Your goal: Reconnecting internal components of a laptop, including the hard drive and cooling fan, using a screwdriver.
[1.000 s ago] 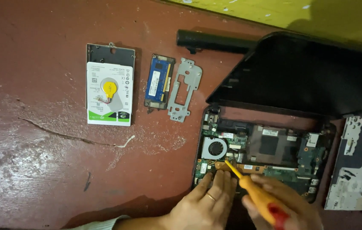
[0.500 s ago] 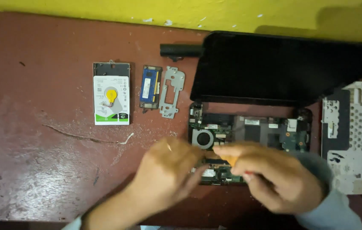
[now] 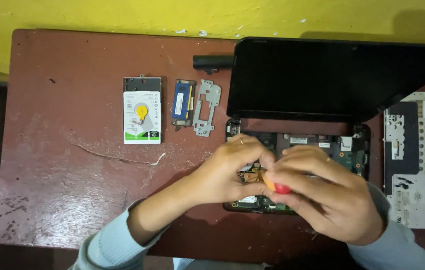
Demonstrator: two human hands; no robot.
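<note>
Nearest me, the person's right hand (image 3: 330,192) has its fingers curled tight around a small screwdriver with a red and orange plastic handle (image 3: 276,186), a light, stiff tool best gripped by that handle. The left hand (image 3: 230,167) rests its bent fingers on the opened black laptop base with its exposed green circuit board (image 3: 345,155), which looks fragile and is best steadied by its frame. Farther back on the worn reddish-brown table (image 3: 72,125) lie a white-labelled hard drive (image 3: 142,116), a blue memory module (image 3: 184,102) and a grey metal bracket (image 3: 207,107).
</note>
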